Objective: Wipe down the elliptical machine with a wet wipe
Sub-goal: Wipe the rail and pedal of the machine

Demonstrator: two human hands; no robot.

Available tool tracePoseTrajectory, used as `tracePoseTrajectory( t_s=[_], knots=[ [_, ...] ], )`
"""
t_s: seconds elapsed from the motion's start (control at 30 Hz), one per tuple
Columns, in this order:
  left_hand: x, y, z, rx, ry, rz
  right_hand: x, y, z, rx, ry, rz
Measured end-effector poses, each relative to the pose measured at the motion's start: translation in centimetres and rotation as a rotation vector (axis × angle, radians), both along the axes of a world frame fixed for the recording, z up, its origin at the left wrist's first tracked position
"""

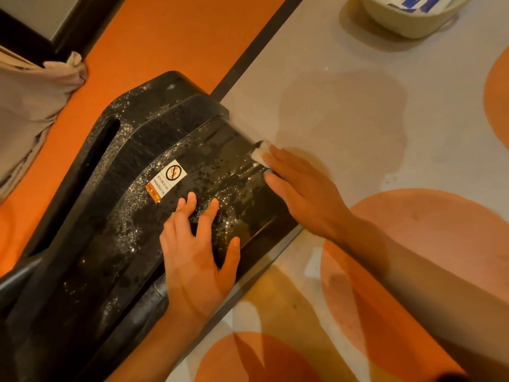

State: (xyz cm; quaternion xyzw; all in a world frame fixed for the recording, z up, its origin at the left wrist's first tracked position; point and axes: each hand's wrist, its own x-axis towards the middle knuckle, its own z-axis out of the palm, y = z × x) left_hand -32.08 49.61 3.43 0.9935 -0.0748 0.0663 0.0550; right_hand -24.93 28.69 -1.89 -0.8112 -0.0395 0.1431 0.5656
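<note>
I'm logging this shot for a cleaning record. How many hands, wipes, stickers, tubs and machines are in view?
Hands: 2 (left hand, right hand)
Wet wipe: 1
Warning sticker: 1
Cream tub: 1
Elliptical machine: 1
Total: 6

Left hand [197, 255] lies flat with fingers spread; right hand [301, 193] reaches forward, fingers straight.
</note>
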Motion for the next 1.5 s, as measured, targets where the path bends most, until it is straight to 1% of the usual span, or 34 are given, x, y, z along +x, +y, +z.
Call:
tracePoseTrajectory(
  t_s=[0.03, 0.07, 0.1, 0.13, 0.17, 0.2, 0.27, 0.3, 0.37, 0.4, 0.43, 0.5, 0.53, 0.6, 0.63, 0.67, 0.7, 0.73, 0.77, 0.8, 0.83, 0.87, 0.9, 0.93, 1.0, 1.07, 1.1, 1.2, 1.23, 1.3, 1.37, 1.43, 1.5],
  knots=[
    [-0.1, 0.1, 0.0, 0.0, -0.002, 0.001, -1.3, -0.3, 0.0, -0.056, -0.118, 0.009],
    [-0.1, 0.1, 0.0, 0.0, -0.005, 0.001, -2.2, -0.7, 0.1, -0.063, -0.159, -0.006],
    [0.0, 0.1, -0.1, 0.001, -0.007, 0.001, -2.4, -1.2, 0.3, -0.021, -0.1, -0.025],
    [0.0, 0.0, -0.1, 0.005, -0.008, 0.003, -2.0, -1.5, 0.5, 0.061, 0.024, -0.064],
    [0.0, 0.0, -0.1, 0.011, -0.009, 0.006, -0.7, -1.7, 0.4, 0.151, 0.195, -0.103],
    [0.0, 0.0, -0.2, 0.018, -0.007, 0.01, 1.1, -1.9, 0.1, 0.196, 0.322, -0.122],
    [0.0, 0.0, -0.2, 0.025, 0.003, 0.014, 4.3, -1.6, -0.2, 0.216, 0.456, -0.04],
    [0.0, 0.1, -0.1, 0.025, 0.005, 0.014, 5.5, -1.2, 0.0, 0.232, 0.453, -0.018],
    [0.1, 0.0, -0.1, 0.027, 0.009, 0.015, 6.1, -0.2, 0.0, 0.183, 0.395, 0.049],
    [0.1, 0.0, -0.1, 0.03, 0.008, 0.017, 5.5, 0.0, 0.0, 0.137, 0.31, 0.102],
    [0.1, 0.0, -0.1, 0.033, 0.009, 0.017, 4.4, 0.2, 0.4, 0.07, 0.201, 0.147],
    [0.0, -0.1, -0.1, 0.035, 0.012, 0.02, 1.8, -0.1, 0.9, -0.113, -0.142, 0.254],
    [0.0, 0.0, -0.1, 0.037, 0.013, 0.023, 0.2, -0.4, 1.2, -0.167, -0.213, 0.251],
    [0.0, -0.1, -0.1, 0.044, 0.012, 0.025, -1.1, -0.7, 0.7, -0.146, -0.217, 0.177],
    [0.1, -0.2, -0.1, 0.049, 0.011, 0.026, -0.7, -0.7, 1.0, -0.111, -0.172, 0.142],
    [0.1, -0.2, -0.1, 0.055, 0.012, 0.026, 0.3, -0.7, 1.2, -0.082, -0.083, 0.116],
    [0.1, -0.2, -0.1, 0.058, 0.014, 0.027, 1.9, -0.5, 1.7, -0.027, 0.068, 0.088],
    [0.1, -0.3, -0.1, 0.057, 0.015, 0.028, 3.5, -0.3, 1.9, -0.024, 0.177, 0.08],
    [0.0, -0.2, 0.0, 0.051, 0.017, 0.029, 4.6, 0.1, 2.4, -0.059, 0.193, 0.085],
    [0.0, -0.2, 0.0, 0.044, 0.021, 0.03, 5.0, 0.6, 3.0, -0.122, 0.116, 0.109],
    [0.0, -0.2, 0.0, 0.04, 0.024, 0.033, 4.8, 1.4, 3.1, -0.168, -0.027, 0.133],
    [0.0, -0.2, 0.0, 0.042, 0.025, 0.035, 3.8, 2.3, 3.1, -0.225, -0.185, 0.218],
    [0.1, -0.2, -0.1, 0.047, 0.023, 0.036, 2.5, 2.8, 3.0, -0.274, -0.283, 0.312],
    [0.1, -0.2, -0.1, 0.05, 0.018, 0.035, 1.0, 3.0, 3.0, -0.308, -0.297, 0.363],
    [0.2, -0.1, -0.3, 0.045, 0.01, 0.034, -1.1, 2.5, 2.5, -0.298, -0.284, 0.379],
    [0.1, 0.0, -0.3, 0.043, 0.005, 0.028, -1.5, 1.5, 2.1, -0.277, -0.307, 0.305],
    [0.1, 0.0, -0.3, 0.046, 0.002, 0.026, -0.8, 1.0, 2.0, -0.255, -0.288, 0.256],
    [0.1, 0.0, -0.4, 0.052, 0.003, 0.026, 3.4, 0.6, 1.6, -0.248, -0.072, 0.163],
    [0.1, 0.0, -0.4, 0.048, 0.004, 0.024, 4.3, 1.1, 1.9, -0.269, -0.058, 0.173],
    [0.1, 0.1, -0.4, 0.041, 0.006, 0.019, 3.7, 2.7, 2.8, -0.274, -0.169, 0.24],
    [0.2, 0.1, -0.4, 0.015, 0.006, 0.02, 0.8, 4.3, 3.3, -0.285, -0.298, 0.345],
    [0.1, 0.0, -0.4, -0.023, 0.004, 0.027, -2.6, 4.7, 3.5, -0.276, -0.322, 0.351],
    [0.1, 0.0, -0.4, -0.023, 0.0, 0.022, -3.9, 3.6, 2.9, -0.285, -0.315, 0.315]
  ],
)
